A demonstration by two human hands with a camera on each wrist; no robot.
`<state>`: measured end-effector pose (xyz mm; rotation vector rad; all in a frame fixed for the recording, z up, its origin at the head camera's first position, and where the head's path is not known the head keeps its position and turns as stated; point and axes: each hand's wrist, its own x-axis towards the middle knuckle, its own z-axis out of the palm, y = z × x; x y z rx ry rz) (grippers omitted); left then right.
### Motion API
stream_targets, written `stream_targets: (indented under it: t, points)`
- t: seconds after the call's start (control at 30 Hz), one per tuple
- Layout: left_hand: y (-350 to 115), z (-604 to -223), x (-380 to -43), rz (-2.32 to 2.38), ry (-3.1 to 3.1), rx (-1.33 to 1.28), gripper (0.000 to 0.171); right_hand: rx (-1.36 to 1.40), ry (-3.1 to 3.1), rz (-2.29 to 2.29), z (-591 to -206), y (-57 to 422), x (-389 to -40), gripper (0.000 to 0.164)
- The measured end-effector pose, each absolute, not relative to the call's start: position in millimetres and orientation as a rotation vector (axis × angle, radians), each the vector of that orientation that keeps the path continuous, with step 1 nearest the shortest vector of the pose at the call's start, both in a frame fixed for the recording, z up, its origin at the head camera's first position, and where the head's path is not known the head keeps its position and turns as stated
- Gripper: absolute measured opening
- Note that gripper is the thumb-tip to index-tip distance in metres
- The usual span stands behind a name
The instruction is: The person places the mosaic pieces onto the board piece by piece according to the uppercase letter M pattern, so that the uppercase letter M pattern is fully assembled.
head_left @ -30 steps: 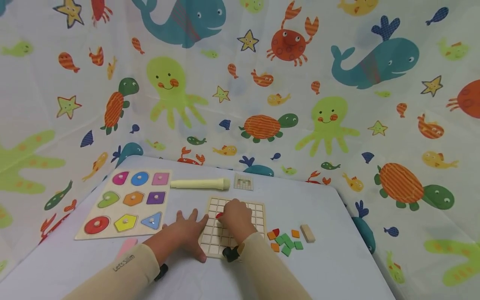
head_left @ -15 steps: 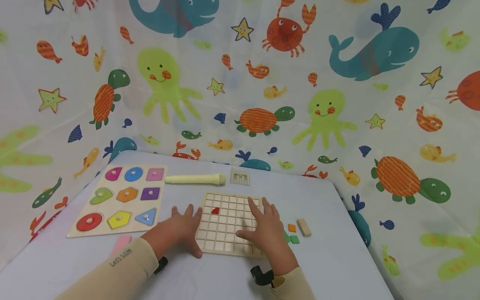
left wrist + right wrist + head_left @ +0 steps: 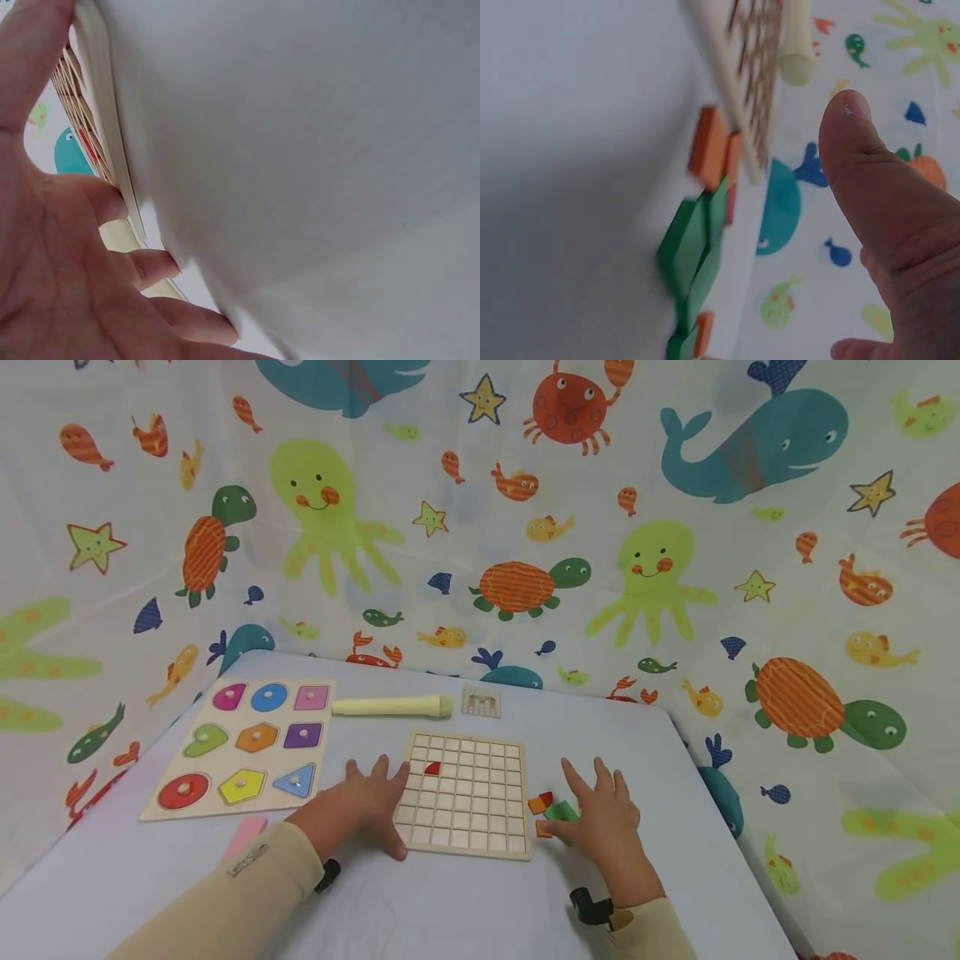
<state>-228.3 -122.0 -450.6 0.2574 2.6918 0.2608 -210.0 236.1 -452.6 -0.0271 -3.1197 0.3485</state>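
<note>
A square wooden grid board [image 3: 465, 806] lies at the middle of the table, with a red quarter-circle piece [image 3: 432, 768] in one of its upper-left cells. My left hand [image 3: 367, 806] is spread at the board's left edge; in the left wrist view the thumb and a finger meet the board's side [image 3: 112, 127]. To the right of the board, my right hand [image 3: 602, 818] hovers with fingers spread and nothing in them. It partly hides a small pile of pieces: green tiles [image 3: 561, 812], orange tiles [image 3: 537, 806] and a red one [image 3: 546, 797].
At the left lies a wooden shape puzzle [image 3: 225, 756] with knobbed pieces, and a pink block [image 3: 246, 833] sits below it. Behind the grid board are a pale yellow stick [image 3: 390, 706] and a small patterned square [image 3: 481, 702]. A curtain printed with sea animals [image 3: 517, 510] surrounds the table.
My right hand had its fingers at the red piece on the board, then let go and moved right to the loose tiles. The left hand has stayed at the board's edge.
</note>
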Motion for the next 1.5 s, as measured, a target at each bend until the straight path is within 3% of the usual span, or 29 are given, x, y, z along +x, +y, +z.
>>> stream_targets:
  t: [0.4, 0.87, 1.13, 1.5]
  points:
    - [-118, -450, -236, 0.256, 2.687, 0.203, 0.140, 0.107, -3.180, 0.181, -461, 247, -220, 0.080]
    - [-120, -454, -233, 0.276, 2.681, 0.186, 0.139, 0.153, -3.211, 0.089, -463, 258, -222, 0.069]
    - [-121, -453, -227, 0.295, 2.687, 0.210, 0.139, 0.409, -3.253, 0.133, -459, 263, -220, 0.048]
    - [-121, -451, -227, 0.279, 2.691, 0.220, 0.138, 0.507, -3.259, 0.054, -464, 274, -226, 0.053]
